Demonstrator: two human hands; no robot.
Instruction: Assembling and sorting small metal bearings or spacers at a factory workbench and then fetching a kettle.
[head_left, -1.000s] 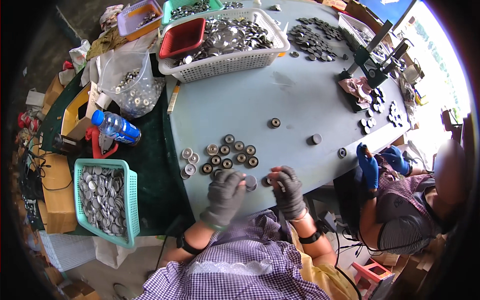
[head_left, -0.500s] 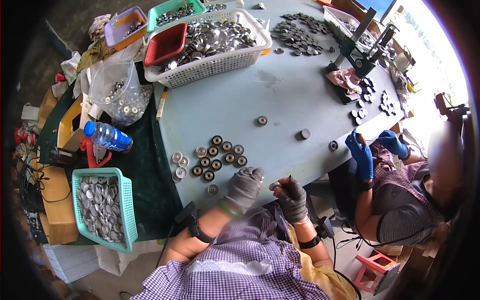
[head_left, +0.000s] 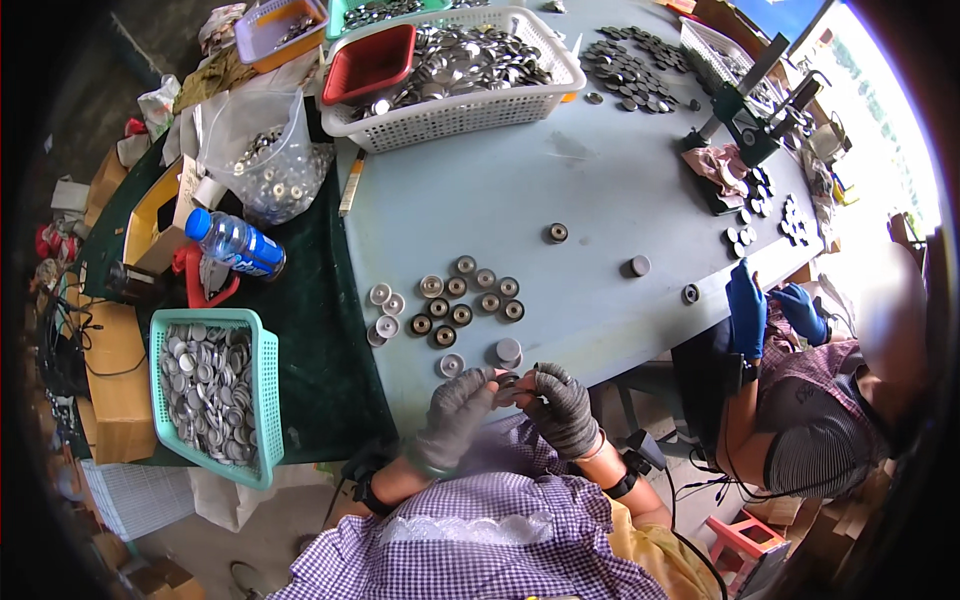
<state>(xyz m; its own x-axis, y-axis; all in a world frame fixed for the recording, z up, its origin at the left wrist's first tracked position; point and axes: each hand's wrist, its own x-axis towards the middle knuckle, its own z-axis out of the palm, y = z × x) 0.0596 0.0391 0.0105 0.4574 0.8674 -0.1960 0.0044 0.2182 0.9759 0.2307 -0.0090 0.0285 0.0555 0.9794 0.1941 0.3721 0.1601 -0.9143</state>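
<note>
In front of my body, both hands meet at the near table edge. My left hand [head_left: 455, 415], in a grey fingerless glove, pinches one side of a small round metal part [head_left: 507, 386]. My right hand [head_left: 562, 408], gloved the same way, grips its other side. The fingers cover much of that part. Just beyond my fingertips, grey discs [head_left: 509, 351] sit close together, apparently overlapping. A pale ringed disc [head_left: 451, 365] lies beside my left hand. Farther off are several dark-rimmed round parts [head_left: 461, 315] and a few pale discs [head_left: 380, 294].
A white basket [head_left: 450, 112] of metal caps holds a red tray [head_left: 370, 65]. Left are a turquoise basket [head_left: 268, 400] of discs, a bottle [head_left: 235, 245] and a bag of parts [head_left: 268, 170]. A hand press [head_left: 745, 115] stands right, near a co-worker's blue-gloved hand [head_left: 746, 310].
My left hand has drawn back from the table to my right hand, and both now hold the round part. The grey discs beyond my fingers have come into sight. The whole view has shifted slightly.
</note>
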